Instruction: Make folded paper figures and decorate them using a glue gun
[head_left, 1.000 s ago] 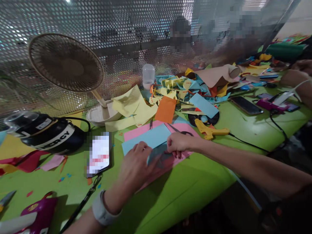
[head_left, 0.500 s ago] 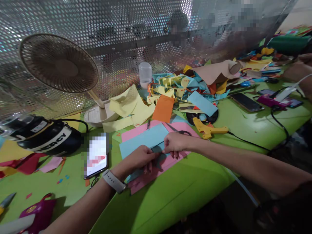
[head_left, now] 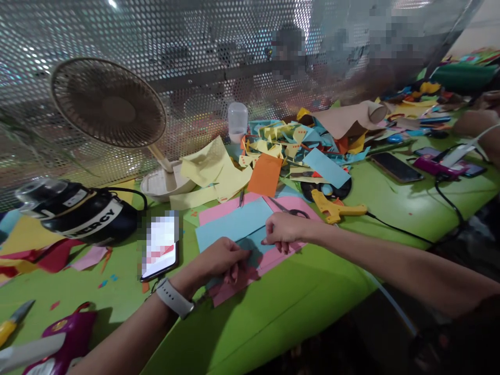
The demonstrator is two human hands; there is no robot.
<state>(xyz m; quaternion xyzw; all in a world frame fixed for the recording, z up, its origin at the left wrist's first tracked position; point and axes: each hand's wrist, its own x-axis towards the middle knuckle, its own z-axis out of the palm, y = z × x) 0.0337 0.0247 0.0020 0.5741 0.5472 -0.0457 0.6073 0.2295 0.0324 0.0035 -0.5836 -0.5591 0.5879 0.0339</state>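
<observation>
Blue paper (head_left: 234, 221) lies over pink sheets (head_left: 269, 262) near the front edge of the green table. My left hand (head_left: 224, 256), with a white watch strap on its wrist, is closed over the lower left part of the blue paper. My right hand (head_left: 284, 230) is closed at the paper's right side, its fingertips pinched together. What sits between the fingers of either hand is too small to make out. Scissors (head_left: 295, 212) lie just behind my right hand. An orange card (head_left: 265, 174) is farther back.
A fan (head_left: 117, 109), a black flask (head_left: 97, 216) and a lit phone (head_left: 160, 247) stand or lie left. A yellow glue gun (head_left: 338, 208) with its cord is right. Paper scraps (head_left: 289, 138) pile behind. Another person's arm (head_left: 476, 125) shows at far right.
My hands have moved slightly apart, with my left hand lower and to the left of my right. The camera view has shifted a little, so the things at left appear farther right.
</observation>
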